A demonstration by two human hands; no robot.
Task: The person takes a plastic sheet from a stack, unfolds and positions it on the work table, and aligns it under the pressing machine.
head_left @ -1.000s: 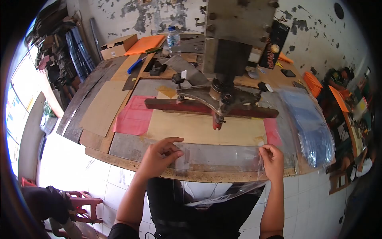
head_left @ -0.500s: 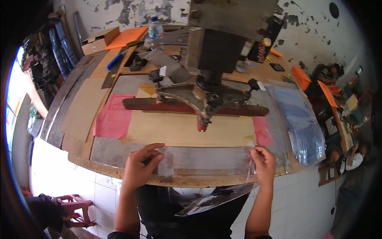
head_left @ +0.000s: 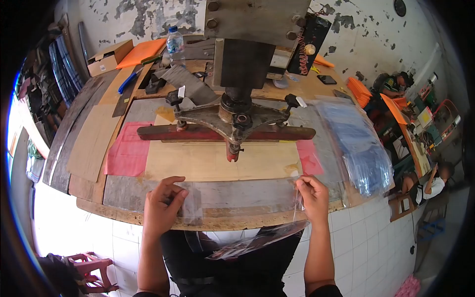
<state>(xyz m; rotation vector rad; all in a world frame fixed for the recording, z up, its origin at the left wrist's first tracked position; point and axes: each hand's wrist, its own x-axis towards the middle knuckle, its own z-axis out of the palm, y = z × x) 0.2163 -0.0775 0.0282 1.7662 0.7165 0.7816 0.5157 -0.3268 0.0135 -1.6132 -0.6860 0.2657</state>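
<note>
A thin clear plastic sheet (head_left: 257, 241) spans between my two hands at the table's front edge, its lower part drooping in front of my lap. My left hand (head_left: 162, 205) pinches its left end between thumb and fingers. At the other end, my right hand (head_left: 313, 198) grips the sheet with thumb and forefinger. Just beyond my hands lies a cream-coloured board (head_left: 222, 166), with pink pieces (head_left: 129, 153) showing at both sides. Above the board hangs the long reddish bar (head_left: 198, 132) of a press (head_left: 242, 62); the bar's underside is hidden.
A stack of clear bluish plastic sheets (head_left: 356, 143) lies at the right. Brown cardboard (head_left: 91, 143) is on the left. Behind are a water bottle (head_left: 175, 44), a blue-handled cutter (head_left: 127, 83), a box (head_left: 110, 57) and a phone (head_left: 326, 79). Other people (head_left: 396, 84) sit far right.
My view has shifted, so the table and press appear further left. Both hands keep holding the plastic sheet at about the same place by the front edge.
</note>
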